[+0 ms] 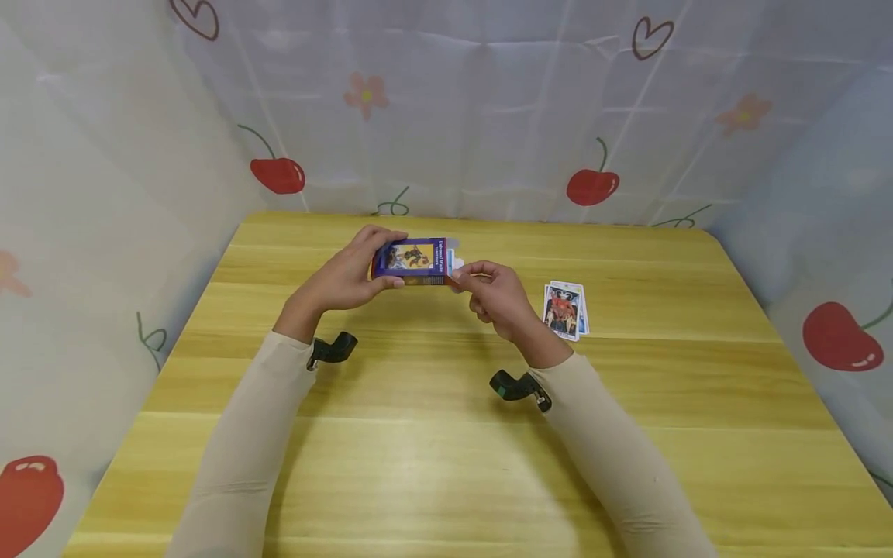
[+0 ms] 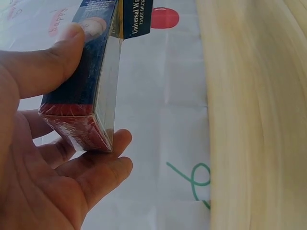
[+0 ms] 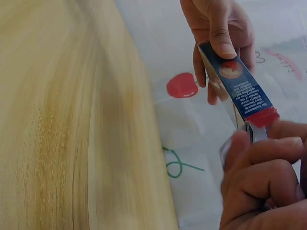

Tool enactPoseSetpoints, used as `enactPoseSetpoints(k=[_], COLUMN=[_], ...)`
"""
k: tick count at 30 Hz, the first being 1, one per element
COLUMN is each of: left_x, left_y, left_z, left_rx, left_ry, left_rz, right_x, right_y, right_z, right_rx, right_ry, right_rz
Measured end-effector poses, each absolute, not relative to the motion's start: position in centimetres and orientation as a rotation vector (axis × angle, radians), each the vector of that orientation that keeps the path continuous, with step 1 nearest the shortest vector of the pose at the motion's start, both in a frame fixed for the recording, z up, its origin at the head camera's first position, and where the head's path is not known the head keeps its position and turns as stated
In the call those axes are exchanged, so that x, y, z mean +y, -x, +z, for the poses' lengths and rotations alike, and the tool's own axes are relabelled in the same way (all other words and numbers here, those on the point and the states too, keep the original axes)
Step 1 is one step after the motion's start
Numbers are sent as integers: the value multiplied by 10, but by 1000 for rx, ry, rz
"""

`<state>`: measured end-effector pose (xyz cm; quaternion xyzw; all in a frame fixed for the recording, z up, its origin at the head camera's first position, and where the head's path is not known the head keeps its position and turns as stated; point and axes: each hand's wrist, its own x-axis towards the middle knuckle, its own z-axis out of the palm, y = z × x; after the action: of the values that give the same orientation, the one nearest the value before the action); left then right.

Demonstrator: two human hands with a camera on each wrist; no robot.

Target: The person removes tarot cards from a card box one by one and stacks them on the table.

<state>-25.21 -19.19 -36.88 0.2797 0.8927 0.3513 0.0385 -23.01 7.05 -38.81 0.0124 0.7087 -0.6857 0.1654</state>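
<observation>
Purple box [image 1: 412, 258] sits clasped in left grip [image 1: 350, 273] while right grip [image 1: 501, 299] pinches its end [image 3: 262, 117].

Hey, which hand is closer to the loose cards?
The right hand, at the open end of the box. The left hand grips the box's other end, farther from the loose cards.

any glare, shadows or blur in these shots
Head view: pale sheen on the table, soft shadows beside the sleeves; left wrist view: shiny streaks on the red end of the card box; right wrist view: the table's grain looks soft, though some print on the box is legible.
</observation>
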Motion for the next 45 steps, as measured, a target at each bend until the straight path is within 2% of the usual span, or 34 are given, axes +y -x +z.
enactPoseSetpoints(k=[14, 29, 45], left_x=[-191, -194, -194], left_y=[252, 254, 254], left_z=[-370, -367, -367], left_rx=[2739, 2748, 2757], left_ry=[-870, -799, -806], left_rz=[1058, 1084, 1090], right_x=[76, 92, 75], right_y=[230, 224, 217], right_z=[-388, -395, -401], right_rx=[2116, 2347, 2209], right_ry=[-64, -162, -235], right_rz=[-1811, -2199, -2347])
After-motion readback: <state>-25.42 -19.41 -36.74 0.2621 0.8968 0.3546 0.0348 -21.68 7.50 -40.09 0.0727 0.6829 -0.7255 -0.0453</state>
